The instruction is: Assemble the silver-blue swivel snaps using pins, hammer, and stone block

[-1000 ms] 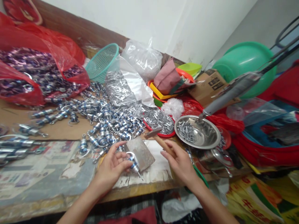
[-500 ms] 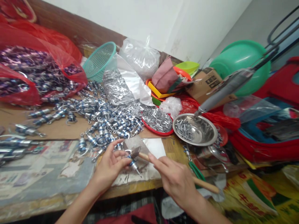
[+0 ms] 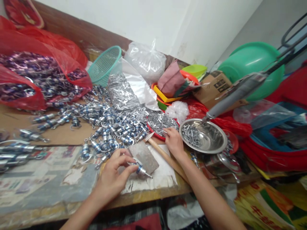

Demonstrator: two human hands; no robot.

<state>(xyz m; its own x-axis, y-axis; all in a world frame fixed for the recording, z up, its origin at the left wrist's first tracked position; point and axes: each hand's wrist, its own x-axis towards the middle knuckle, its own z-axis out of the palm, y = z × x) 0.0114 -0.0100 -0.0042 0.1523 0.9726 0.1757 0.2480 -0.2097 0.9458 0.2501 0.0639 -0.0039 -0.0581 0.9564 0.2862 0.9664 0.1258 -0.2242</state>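
My left hand (image 3: 117, 174) pinches a blue-and-silver cylindrical metal fitting (image 3: 143, 172) between thumb and fingers, its thin tip pointing right. The fitting is just over the front edge of a grey stone block (image 3: 145, 159); whether they touch is unclear. Over the right rim of a red dish (image 3: 157, 135) full of small shiny metal pieces (image 3: 155, 123), my right hand (image 3: 174, 143) has its fingertips closed on what looks like one small piece. A hammer (image 3: 165, 155) with a wooden handle lies beside the block, its handle passing under my right forearm.
Many similar fittings (image 3: 111, 123) are heaped behind my left hand. A steel bowl (image 3: 211, 145) of metal pins is at right, under a grey lever handle (image 3: 230, 95). Further back are a red bag (image 3: 21, 38), a teal basket (image 3: 105, 65) and a green basin (image 3: 254, 68).
My right hand has let go of the hammer, now lying on the table, and moved back to the red dish. My left hand still holds the fitting, shifted slightly right.
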